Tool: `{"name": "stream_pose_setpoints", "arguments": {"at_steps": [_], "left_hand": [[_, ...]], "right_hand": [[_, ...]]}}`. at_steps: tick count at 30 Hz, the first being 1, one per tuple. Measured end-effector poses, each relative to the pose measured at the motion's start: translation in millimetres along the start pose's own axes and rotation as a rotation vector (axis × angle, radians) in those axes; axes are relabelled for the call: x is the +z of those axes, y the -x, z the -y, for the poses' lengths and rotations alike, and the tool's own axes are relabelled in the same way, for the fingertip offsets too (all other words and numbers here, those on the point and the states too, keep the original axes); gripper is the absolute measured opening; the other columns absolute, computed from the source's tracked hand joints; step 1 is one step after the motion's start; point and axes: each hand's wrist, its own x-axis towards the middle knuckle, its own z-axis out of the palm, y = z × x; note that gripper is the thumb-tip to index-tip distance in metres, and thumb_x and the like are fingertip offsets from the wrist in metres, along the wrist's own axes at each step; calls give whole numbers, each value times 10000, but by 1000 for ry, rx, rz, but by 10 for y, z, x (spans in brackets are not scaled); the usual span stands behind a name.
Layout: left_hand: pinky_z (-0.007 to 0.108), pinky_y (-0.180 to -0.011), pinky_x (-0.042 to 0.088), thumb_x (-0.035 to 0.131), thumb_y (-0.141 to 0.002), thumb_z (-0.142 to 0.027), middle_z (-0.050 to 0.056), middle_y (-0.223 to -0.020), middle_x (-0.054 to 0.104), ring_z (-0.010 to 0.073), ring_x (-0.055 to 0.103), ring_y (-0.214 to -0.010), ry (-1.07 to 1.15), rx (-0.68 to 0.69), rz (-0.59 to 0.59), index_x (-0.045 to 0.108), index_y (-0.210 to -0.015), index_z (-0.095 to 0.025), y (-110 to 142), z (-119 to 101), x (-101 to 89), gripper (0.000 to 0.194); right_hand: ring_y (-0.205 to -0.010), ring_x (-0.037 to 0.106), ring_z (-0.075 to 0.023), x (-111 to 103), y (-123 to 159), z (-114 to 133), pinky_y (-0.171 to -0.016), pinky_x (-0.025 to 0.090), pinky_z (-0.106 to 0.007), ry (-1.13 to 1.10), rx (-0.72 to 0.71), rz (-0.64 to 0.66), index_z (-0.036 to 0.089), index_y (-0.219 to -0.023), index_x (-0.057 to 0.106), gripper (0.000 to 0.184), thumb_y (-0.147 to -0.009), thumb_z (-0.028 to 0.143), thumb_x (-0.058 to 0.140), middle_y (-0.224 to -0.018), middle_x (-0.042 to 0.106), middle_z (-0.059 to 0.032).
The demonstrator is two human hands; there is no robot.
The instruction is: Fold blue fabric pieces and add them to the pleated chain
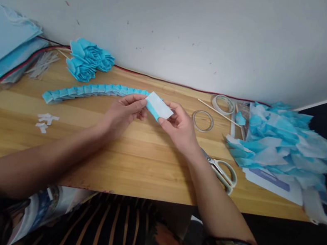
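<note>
Between my two hands, above the middle of the table, is a small folded sheet [159, 106], white with a light blue band along its lower left side. My left hand [128, 110] pinches its left corner between thumb and fingers. At the lower right edge, the thumb of my right hand [181, 129] presses on the sheet with the fingers behind it. Just beyond my hands lies a long curved row of folded blue pieces [93, 90]; its right end is partly hidden behind the sheet and my hands.
Blue paper-like roses [89, 61] lie at the back left, near flat blue sheets [4, 37]. White scraps [45, 122] rest at left. Scissors [223, 172], tape rolls [202, 121] and a thin stick [216, 110] are on the right, beside a heap of blue-white pieces [289, 144].
</note>
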Motion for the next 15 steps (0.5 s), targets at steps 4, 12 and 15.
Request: {"name": "stream_pose_setpoints", "arguments": {"at_steps": [4, 12, 15], "left_hand": [[260, -625, 509, 945, -685, -414, 17, -822, 714, 134, 659, -700, 20, -113, 73, 764, -977, -185, 33, 0, 48, 413], [241, -626, 481, 930, -686, -347, 34, -703, 691, 116, 608, -675, -93, -169, 68, 760, -736, -137, 41, 81, 4, 275], [250, -611, 465, 895, -716, -306, 39, -708, 693, 119, 606, -656, -84, -167, 41, 747, -729, -142, 27, 46, -6, 221]], "right_hand": [[-771, 604, -187, 7, 6, 21, -692, 505, -338, -47, -9, -10, 270, -1293, 593, 486, -822, 325, 698, -873, 672, 0], [-664, 537, -150, 16, 4, 49, -640, 480, -302, -44, 1, 43, 270, -1347, 567, 537, -828, 313, 696, -746, 588, 49], [-804, 636, -188, -63, 5, 83, -709, 538, -335, 9, -37, 9, 291, -1408, 528, 553, -879, 350, 676, -914, 699, -5]]}}
